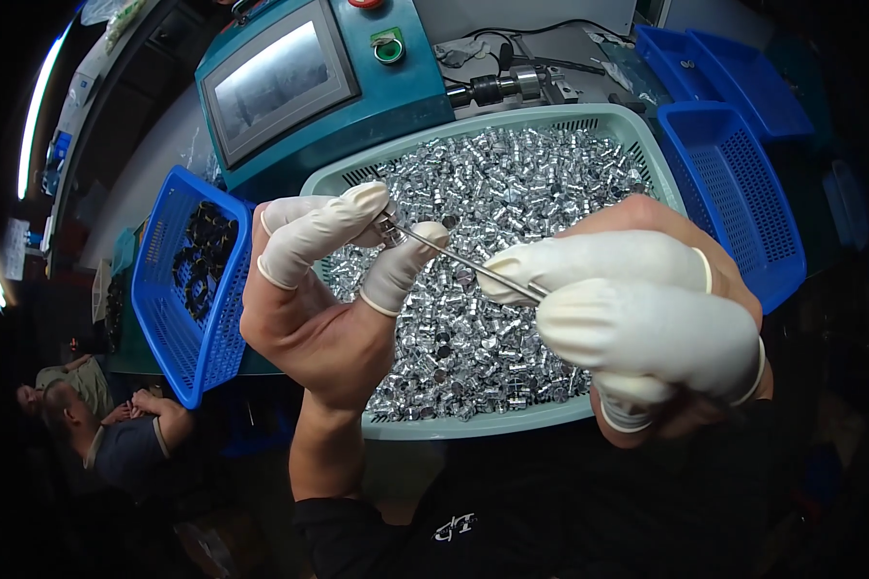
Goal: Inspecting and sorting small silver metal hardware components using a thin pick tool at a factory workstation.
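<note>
Above a pale green basket (pixel 478 425) heaped with small shiny metal parts (pixel 473 338), both my hands are raised, with white finger cots over the fingers. Between the thumb and fingers of my left hand (pixel 309 309) is a small shiny metal part (pixel 389 230), mostly covered by the fingertips. My right hand (pixel 657 309) is closed around a thin metal rod (pixel 465 261). The rod slants up to the left, and its far end meets the small part. I cannot tell whether its tip goes into the part or only touches it.
A blue basket (pixel 169 338) with black parts stands at the left. Behind is a teal machine with a screen (pixel 280 82) and a green button (pixel 387 48). Another blue basket (pixel 734 193) is at the right, with blue trays (pixel 743 82) beyond it. Two people (pixel 130 434) sit at far left.
</note>
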The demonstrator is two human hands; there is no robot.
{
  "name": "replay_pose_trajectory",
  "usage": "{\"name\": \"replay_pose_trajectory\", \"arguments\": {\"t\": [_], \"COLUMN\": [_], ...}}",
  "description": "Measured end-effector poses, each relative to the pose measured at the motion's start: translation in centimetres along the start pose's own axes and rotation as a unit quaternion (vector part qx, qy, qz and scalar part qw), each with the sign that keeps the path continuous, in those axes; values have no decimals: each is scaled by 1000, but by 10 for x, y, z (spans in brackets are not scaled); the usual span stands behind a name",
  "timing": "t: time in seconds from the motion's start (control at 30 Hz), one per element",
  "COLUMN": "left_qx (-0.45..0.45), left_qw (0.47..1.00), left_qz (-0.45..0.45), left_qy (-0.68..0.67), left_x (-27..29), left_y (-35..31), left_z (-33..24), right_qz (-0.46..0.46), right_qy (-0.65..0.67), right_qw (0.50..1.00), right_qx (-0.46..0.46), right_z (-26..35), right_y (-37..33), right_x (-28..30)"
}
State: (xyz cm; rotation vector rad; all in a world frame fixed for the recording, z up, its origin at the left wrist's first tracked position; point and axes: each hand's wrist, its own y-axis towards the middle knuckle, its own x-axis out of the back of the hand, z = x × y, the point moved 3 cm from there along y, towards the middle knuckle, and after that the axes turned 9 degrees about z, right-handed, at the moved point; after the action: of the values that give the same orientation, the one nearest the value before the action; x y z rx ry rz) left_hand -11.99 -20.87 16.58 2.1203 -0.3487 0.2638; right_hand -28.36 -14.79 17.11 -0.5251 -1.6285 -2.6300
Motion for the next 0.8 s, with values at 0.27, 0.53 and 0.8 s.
{"name": "replay_pose_trajectory", "arguments": {"t": [0.27,0.53,0.8], "left_qx": [-69,9,77], "left_qw": [986,981,996], "left_qz": [22,15,-33], "left_qy": [152,192,-41], "left_x": [-1,11,5], "left_y": [3,-3,-2], "left_z": [-9,14,6], "right_qz": [127,43,149], "right_qy": [0,-23,4], "right_qw": [991,999,983], "right_qx": [-38,7,-109], "right_z": [11,31,4], "right_y": [6,4,12], "right_x": [20,22,74]}}
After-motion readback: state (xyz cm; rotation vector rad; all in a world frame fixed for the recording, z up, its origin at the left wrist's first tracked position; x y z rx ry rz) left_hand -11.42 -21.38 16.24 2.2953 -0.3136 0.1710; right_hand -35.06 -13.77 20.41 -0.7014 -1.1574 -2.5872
